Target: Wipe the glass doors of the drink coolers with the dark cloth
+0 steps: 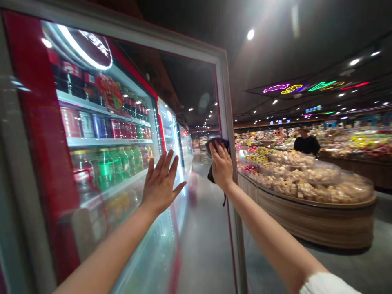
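A large framed glass door (196, 94) stands in front of me, its grey frame (225, 102) running down its right side. My right hand (222, 167) presses a black cloth (225, 143) to the glass beside that frame, fingers laid over it. Part of the cloth and a thin cord hang below the hand. To the left, my left hand (161, 183) is raised with fingers spread and holds nothing. It is at or close to the glass; contact cannot be made out. Drink bottles (105, 167) and cans (99, 125) on lit cooler shelves show in the glass.
A light-coloured handle (88, 228) appears low on the left. Beyond the door's right edge, a rounded wooden display stand (324, 220) carries heaps of packaged food (294, 175). A person in black (307, 143) is behind it. Grey floor (202, 245) shows through the glass.
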Available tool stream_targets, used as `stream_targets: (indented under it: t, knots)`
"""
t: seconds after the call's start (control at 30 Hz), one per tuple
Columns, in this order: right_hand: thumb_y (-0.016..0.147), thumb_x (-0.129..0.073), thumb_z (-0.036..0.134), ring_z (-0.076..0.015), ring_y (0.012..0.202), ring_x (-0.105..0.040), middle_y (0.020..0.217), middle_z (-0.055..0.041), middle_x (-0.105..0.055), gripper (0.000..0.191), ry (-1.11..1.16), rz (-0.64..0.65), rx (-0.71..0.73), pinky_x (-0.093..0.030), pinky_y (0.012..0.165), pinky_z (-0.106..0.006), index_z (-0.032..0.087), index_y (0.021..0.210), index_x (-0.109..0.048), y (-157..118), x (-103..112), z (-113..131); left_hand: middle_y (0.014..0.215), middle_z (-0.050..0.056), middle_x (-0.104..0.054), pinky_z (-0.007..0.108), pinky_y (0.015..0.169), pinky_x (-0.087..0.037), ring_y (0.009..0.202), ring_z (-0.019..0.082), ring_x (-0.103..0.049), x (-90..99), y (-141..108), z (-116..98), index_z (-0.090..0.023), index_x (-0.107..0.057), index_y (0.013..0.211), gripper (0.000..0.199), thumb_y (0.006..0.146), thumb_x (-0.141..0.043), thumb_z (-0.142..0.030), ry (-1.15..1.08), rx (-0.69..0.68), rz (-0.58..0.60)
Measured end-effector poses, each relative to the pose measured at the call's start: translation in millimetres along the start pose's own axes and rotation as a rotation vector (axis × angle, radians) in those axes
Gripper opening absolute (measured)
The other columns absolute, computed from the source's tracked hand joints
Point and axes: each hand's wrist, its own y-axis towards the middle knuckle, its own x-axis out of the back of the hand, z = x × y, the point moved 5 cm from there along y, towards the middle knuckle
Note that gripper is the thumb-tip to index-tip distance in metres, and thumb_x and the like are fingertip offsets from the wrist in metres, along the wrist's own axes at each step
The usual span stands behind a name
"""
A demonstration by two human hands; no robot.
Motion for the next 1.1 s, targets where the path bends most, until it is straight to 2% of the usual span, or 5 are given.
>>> stream_targets:
  t: [0.33, 0.57, 0.77, 0.97, 1.1]
  knots:
    - [0.098, -0.043, 0.016, -0.0268, 0.147, -0.043, 0.155, -0.0023, -0.054, 0.056, 0.006, 0.053, 0.177, -0.039, 0.115, -0.045, 0.037, 0.149, -0.054, -65.0, -11.6, -6.0, 0.172, 0.012, -0.018, 0.057, 0.131, -0.006, 0.159, 0.030, -0.012, 6.0, -18.4, -3.5, -0.023, -0.006, 0.165, 0.091, 0.095, -0.059, -0.046, 0.066, 0.062, 0.110]
    - [0.102, -0.039, 0.022, -0.0315, 0.151, -0.037, 0.162, -0.0038, -0.044, 0.055, 0.028, -0.066, 0.008, -0.039, 0.112, -0.051, 0.034, 0.155, -0.046, -10.3, -12.5, 27.4, 0.172, 0.012, -0.018, 0.058, 0.130, -0.006, 0.159, 0.031, -0.013, 12.2, -34.6, 1.3, -0.023, -0.002, 0.165, 0.094, 0.095, -0.059, -0.050, 0.133, 0.109, 0.133]
    - [0.099, -0.051, 0.017, -0.0253, 0.143, -0.048, 0.152, 0.0023, -0.057, 0.055, 0.109, 0.028, 0.520, -0.033, 0.117, -0.043, 0.044, 0.147, -0.054, -60.7, -19.0, 29.2, 0.172, 0.013, -0.014, 0.056, 0.130, -0.008, 0.159, 0.030, -0.011, 18.7, -57.9, 2.5, -0.025, 0.007, 0.164, 0.104, 0.093, -0.064, -0.048, 0.196, 0.149, 0.178]
    - [0.102, -0.046, 0.022, -0.0324, 0.145, -0.044, 0.155, -0.0051, -0.053, 0.051, 0.136, -0.117, 0.073, -0.038, 0.111, -0.051, 0.035, 0.151, -0.051, -28.8, -23.2, 24.3, 0.173, 0.012, -0.006, 0.057, 0.129, -0.007, 0.160, 0.031, -0.005, 24.2, -86.5, 13.8, -0.029, 0.004, 0.164, 0.104, 0.091, -0.068, -0.047, 0.240, 0.212, 0.196]
    - [0.101, -0.049, 0.022, -0.0307, 0.147, -0.041, 0.157, -0.0019, -0.052, 0.054, 0.200, -0.118, 0.238, -0.032, 0.116, -0.051, 0.039, 0.152, -0.049, -36.7, -26.8, 78.3, 0.174, 0.011, 0.000, 0.058, 0.129, -0.008, 0.160, 0.033, -0.005, 22.2, -97.8, 15.2, -0.029, 0.006, 0.164, 0.108, 0.089, -0.070, -0.047, 0.265, 0.260, 0.190]
